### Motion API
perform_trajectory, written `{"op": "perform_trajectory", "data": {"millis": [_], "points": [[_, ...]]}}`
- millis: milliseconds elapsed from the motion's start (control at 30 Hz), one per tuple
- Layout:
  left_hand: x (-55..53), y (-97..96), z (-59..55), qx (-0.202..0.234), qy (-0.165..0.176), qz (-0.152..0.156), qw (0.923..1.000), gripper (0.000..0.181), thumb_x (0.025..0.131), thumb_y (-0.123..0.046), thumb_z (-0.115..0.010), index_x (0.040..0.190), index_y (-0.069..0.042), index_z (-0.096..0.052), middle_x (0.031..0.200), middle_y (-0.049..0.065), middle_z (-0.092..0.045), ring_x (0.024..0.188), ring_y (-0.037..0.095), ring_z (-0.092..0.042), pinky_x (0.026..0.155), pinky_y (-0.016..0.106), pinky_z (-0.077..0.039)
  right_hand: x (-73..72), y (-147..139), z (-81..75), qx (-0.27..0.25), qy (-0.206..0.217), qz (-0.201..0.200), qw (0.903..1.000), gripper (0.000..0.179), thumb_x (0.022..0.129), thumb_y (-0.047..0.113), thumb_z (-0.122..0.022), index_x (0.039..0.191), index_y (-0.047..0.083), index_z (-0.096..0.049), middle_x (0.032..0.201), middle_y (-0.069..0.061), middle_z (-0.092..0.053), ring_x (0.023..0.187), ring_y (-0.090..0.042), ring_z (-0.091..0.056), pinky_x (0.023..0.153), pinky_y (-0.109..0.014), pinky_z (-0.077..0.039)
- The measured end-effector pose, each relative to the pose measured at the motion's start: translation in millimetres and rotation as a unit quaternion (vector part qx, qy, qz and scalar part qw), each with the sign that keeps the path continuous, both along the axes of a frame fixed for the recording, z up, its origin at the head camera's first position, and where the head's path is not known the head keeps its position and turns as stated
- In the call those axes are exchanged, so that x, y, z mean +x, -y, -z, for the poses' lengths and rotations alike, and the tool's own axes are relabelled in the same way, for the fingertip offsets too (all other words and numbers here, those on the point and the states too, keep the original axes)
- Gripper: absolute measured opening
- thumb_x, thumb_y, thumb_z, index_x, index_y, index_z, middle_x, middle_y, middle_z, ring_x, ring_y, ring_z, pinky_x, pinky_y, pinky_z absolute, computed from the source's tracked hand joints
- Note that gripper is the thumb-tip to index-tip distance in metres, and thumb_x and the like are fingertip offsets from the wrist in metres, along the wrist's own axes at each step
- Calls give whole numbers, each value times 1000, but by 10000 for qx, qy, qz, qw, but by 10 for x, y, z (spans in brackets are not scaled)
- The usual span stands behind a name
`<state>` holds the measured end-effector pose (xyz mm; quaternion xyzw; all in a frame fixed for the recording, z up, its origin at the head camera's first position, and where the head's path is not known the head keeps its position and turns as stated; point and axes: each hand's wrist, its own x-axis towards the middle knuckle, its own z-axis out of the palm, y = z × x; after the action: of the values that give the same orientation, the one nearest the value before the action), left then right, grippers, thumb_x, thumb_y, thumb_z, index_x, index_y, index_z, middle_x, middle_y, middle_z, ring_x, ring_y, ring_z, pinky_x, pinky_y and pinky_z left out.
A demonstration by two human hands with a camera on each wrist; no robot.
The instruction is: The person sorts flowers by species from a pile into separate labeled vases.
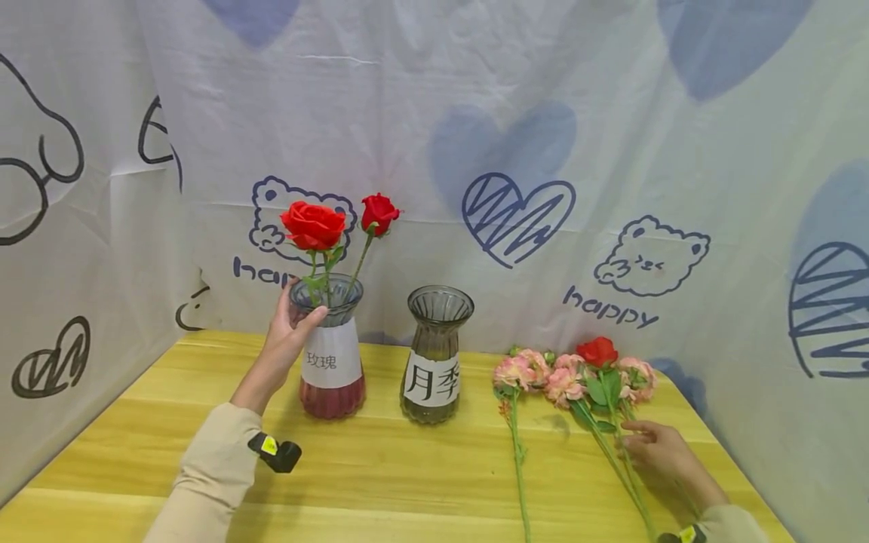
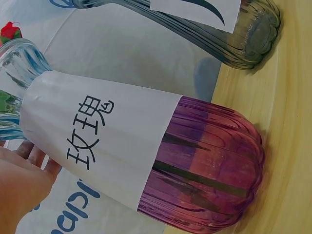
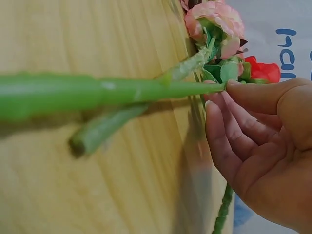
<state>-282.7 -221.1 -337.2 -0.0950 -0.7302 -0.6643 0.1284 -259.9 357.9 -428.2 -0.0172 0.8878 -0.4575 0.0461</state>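
My left hand (image 1: 290, 332) grips the neck of a purple-pink glass vase (image 1: 333, 397) with a white paper label; its fingers are partly hidden behind the glass. A wide-open red rose (image 1: 314, 225) and a narrower red rose (image 1: 379, 213) stand in this vase. At the right, my right hand (image 1: 657, 450) pinches the green stem (image 3: 122, 92) of another red rose (image 1: 597, 351) between thumb and fingertips. That bloom lies among pink flowers (image 1: 565, 381) at the back of the table. In the right wrist view, the stem crosses over another, rougher stem (image 3: 109, 127).
A grey glass vase (image 1: 434, 339) with a white label stands right of the purple-pink one. Between it and my right hand, a pink flower's long stem (image 1: 520, 467) lies along the wooden table (image 1: 380, 483). A printed cloth (image 1: 407, 151) hangs behind and at the sides.
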Motion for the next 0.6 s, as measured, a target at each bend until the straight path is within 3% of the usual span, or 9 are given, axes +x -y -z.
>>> {"op": "perform_trajectory", "data": {"millis": [133, 267, 400, 500, 600], "points": [[5, 3, -4, -24, 10, -20, 10000, 82, 96, -28, -55, 155, -18, 2, 158, 16, -16, 143, 32, -18, 113, 53, -17, -3, 22, 32, -216, 190, 63, 9996, 42, 94, -3, -54, 128, -24, -40, 100, -27, -66, 81, -21, -66, 68, -31, -55], [1, -3, 3, -54, 19, -29, 10000, 82, 96, -29, -55, 155, -18, 1, 158, 17, -16, 143, 33, -19, 112, 54, -17, 5, -9, 38, -697, 464, -139, 9964, 48, 96, 1, -53, 129, -28, -35, 99, -21, -68, 84, -19, -66, 73, -32, -55], [-4, -3, 5, -50, 11, -23, 10000, 82, 96, -29, -55, 155, -18, 0, 158, 17, -17, 142, 33, -19, 112, 54, -17, 7, -30, 22, -1042, 642, -293, 9921, 52, 97, 3, -51, 132, -29, -28, 97, -12, -66, 77, -12, -60, 70, -29, -52], [-4, 1, 3, -49, 17, -17, 10000, 82, 96, -29, -55, 155, -18, 1, 158, 16, -17, 143, 33, -19, 113, 54, -17, -7, -29, -12, -923, 583, -287, 9936, 52, 97, 3, -50, 133, -27, -28, 103, -16, -63, 80, -13, -59, 71, -29, -52], [-4, 4, -1, -44, 7, -2, 10000, 82, 96, -29, -55, 155, -18, 1, 158, 17, -17, 143, 33, -19, 113, 54, -17, -18, -40, -70, -787, 543, -369, 9947, 53, 98, 5, -50, 134, -27, -28, 116, -31, -57, 99, -27, -62, 82, -37, -53]]}}
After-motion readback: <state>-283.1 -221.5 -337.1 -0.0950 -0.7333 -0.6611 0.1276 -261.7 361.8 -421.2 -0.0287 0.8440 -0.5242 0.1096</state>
